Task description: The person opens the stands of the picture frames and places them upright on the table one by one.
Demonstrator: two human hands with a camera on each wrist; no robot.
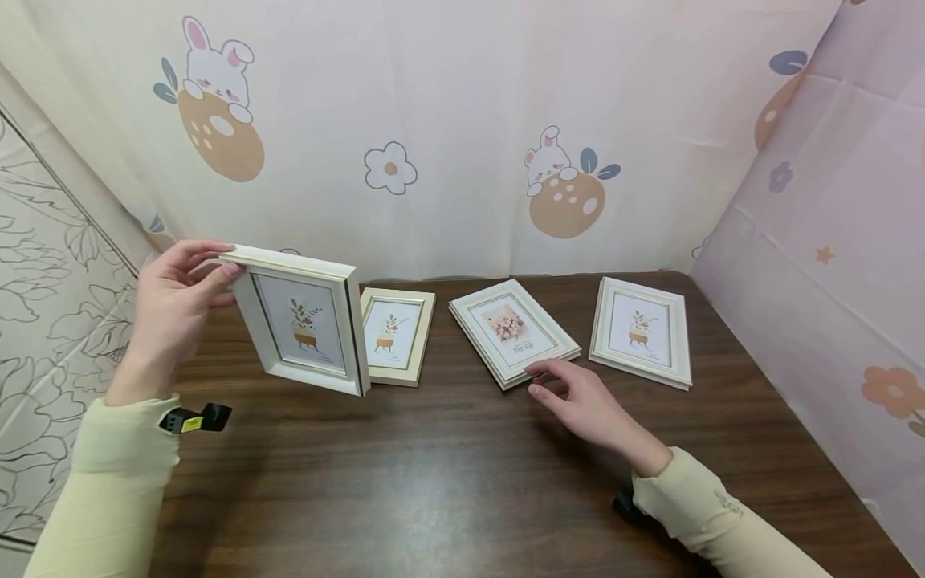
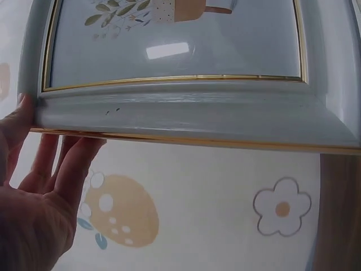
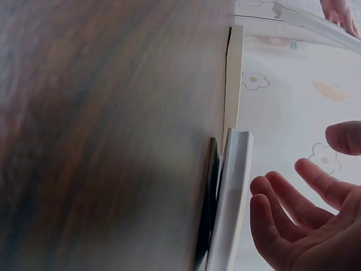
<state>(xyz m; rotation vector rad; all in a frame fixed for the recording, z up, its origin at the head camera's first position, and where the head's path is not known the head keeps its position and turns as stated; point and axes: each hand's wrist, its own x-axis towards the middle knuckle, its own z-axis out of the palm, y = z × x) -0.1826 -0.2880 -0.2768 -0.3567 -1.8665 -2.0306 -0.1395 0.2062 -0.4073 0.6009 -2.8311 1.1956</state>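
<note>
Left grip (image 1: 173,301) clamped on corner of white frame (image 1: 303,321), held above bench (image 1: 433,474); step seemingly positioning it, next move likely calls for firm pinch. Cream frame (image 1: 393,337) face up; blossom frame (image 1: 511,331); right grip (image 1: 578,401) just beside, fingers apart (touch unclear); rightmost frame (image 1: 641,333).

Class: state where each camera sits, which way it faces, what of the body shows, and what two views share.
Head: on the head, facing forward and down at the brown wood-grain table; left hand, right hand and pale yellow fabric sleeves show.
Left wrist: on that wrist, facing the raised white rectangular picture frame; left hand shows.
Right wrist: on that wrist, facing across the table; right hand, and left hand at top right.
Shared: head and left wrist views both show that frame.
</note>
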